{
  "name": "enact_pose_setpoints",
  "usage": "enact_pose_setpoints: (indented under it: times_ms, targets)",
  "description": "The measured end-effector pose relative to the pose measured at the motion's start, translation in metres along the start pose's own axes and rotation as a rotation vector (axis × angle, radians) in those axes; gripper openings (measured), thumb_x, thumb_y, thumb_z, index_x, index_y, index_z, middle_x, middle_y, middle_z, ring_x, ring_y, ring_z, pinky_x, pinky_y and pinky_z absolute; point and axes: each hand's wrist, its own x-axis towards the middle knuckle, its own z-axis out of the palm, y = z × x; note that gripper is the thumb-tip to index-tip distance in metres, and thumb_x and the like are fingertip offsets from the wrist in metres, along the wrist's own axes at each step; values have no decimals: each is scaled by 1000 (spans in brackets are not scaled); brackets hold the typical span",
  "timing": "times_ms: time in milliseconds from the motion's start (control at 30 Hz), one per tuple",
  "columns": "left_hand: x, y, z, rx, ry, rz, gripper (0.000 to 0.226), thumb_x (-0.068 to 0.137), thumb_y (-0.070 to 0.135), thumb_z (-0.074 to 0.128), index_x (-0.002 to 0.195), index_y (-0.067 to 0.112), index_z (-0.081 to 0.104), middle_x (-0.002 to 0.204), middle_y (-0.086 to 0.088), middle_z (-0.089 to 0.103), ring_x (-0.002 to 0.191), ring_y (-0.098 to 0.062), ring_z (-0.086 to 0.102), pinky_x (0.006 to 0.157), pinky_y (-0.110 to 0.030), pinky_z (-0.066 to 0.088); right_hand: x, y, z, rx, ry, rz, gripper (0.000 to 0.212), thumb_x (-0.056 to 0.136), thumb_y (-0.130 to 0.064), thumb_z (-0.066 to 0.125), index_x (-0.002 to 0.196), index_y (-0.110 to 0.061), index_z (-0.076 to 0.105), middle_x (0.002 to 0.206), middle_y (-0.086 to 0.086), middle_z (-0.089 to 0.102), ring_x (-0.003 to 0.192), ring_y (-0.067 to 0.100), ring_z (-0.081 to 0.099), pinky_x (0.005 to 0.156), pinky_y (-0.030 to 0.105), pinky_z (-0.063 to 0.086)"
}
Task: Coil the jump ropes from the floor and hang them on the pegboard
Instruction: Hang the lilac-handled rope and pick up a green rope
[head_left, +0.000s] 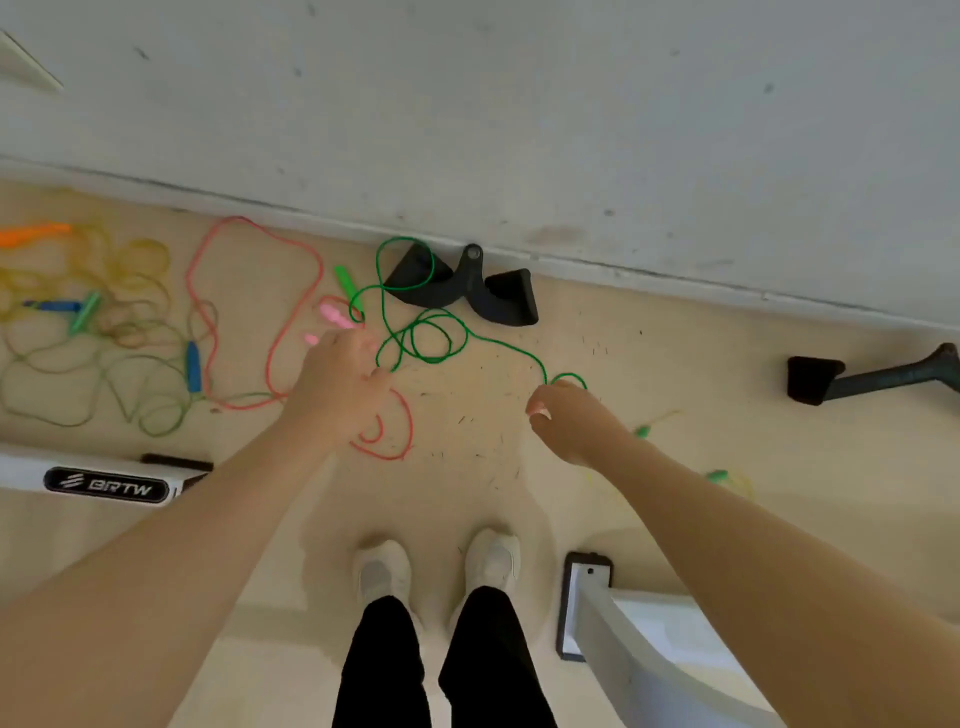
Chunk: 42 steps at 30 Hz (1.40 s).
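A green jump rope (434, 338) lies in loose loops on the tan floor; its green handle (345, 283) is near the wall. One strand runs right to my right hand (566, 423), whose curled fingers pinch it in a small loop. A pink-red jump rope (208, 322) sprawls to the left, and its pink handles (332, 314) lie just beyond my left hand (337, 387). That hand reaches over the pink rope and is blurred, so whether it grips anything is unclear. No pegboard is in view.
A tangle of yellow and olive ropes (119, 332) with blue, green and orange handles lies far left. Black cable handles sit by the wall (467, 291) and at the right (857, 379). White machine frames (104, 483) (589, 603) flank my feet. More rope with green handles (717, 474) lies right.
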Motion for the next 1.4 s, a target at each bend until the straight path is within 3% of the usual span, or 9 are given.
enact_pose_setpoints:
  times_ms: [233, 467, 667, 767, 867, 1033, 1233, 1333, 1400]
  targets:
    - [88, -74, 186, 33, -198, -88, 44, 87, 9, 52, 131, 5, 46, 135, -15, 49, 122, -29, 47, 98, -32, 34, 125, 102, 167, 59, -18, 247, 36, 94, -16, 38, 129, -11, 45, 137, 7, 36, 124, 25, 35, 92, 37, 40]
    - [125, -110, 322, 46, -311, -29, 44, 90, 11, 49, 134, 8, 43, 138, -9, 45, 122, -25, 47, 99, -31, 33, 211, 194, 240, 16, 183, 393, 59, 97, -13, 36, 148, -18, 7, 158, 6, -2, 144, 27, 5, 112, 40, 21]
    - [137, -122, 365, 58, -308, 11, 36, 91, 8, 46, 127, 9, 50, 128, -9, 50, 101, -20, 50, 84, -23, 33, 262, 237, 253, -77, 271, 441, 47, 89, -7, 48, 133, -10, 32, 127, 14, 46, 114, 31, 43, 88, 38, 35]
    - [132, -122, 364, 42, -321, 22, 35, 92, 7, 46, 126, 10, 52, 123, -5, 51, 93, -13, 45, 81, -20, 31, 259, 237, 254, 42, 200, 371, 31, 90, -14, 49, 120, -10, 42, 107, 13, 55, 89, 28, 47, 70, 33, 33]
    - [119, -112, 352, -15, -333, -10, 29, 92, 8, 46, 118, 13, 57, 115, -2, 53, 91, -14, 48, 72, -18, 31, 242, 217, 240, 507, 177, 346, 30, 87, -14, 57, 115, -13, 49, 90, 5, 52, 83, 25, 47, 66, 32, 39]
    - [98, -53, 294, -343, -526, -83, 25, 98, 20, 38, 87, 26, 60, 82, 5, 68, 83, -18, 62, 76, -29, 44, 176, 152, 164, 931, -25, 95, 26, 80, 9, 57, 82, -17, 52, 89, 6, 58, 77, 18, 56, 77, 34, 52]
    - [66, 64, 172, -448, -396, 40, 41, 96, 44, 35, 100, 16, 64, 97, 2, 66, 93, -13, 61, 88, -33, 48, 66, 62, 57, 277, -58, -324, 11, 90, -15, 50, 95, -13, 60, 101, 6, 63, 94, 23, 56, 85, 36, 46]
    - [44, 127, 114, -672, -210, 1, 21, 97, 26, 43, 90, 15, 59, 74, 3, 61, 61, -10, 58, 61, -25, 49, 11, 38, -1, 137, -38, -397, 20, 94, -16, 46, 106, -14, 63, 109, 4, 63, 102, 21, 55, 91, 34, 44]
    - [24, 169, 69, -879, -260, -103, 22, 98, 18, 38, 82, 14, 53, 53, 4, 45, 36, -6, 36, 38, -17, 31, -26, 30, -40, 66, -12, -381, 27, 96, -19, 46, 119, -19, 60, 124, 0, 58, 112, 18, 51, 97, 32, 40]
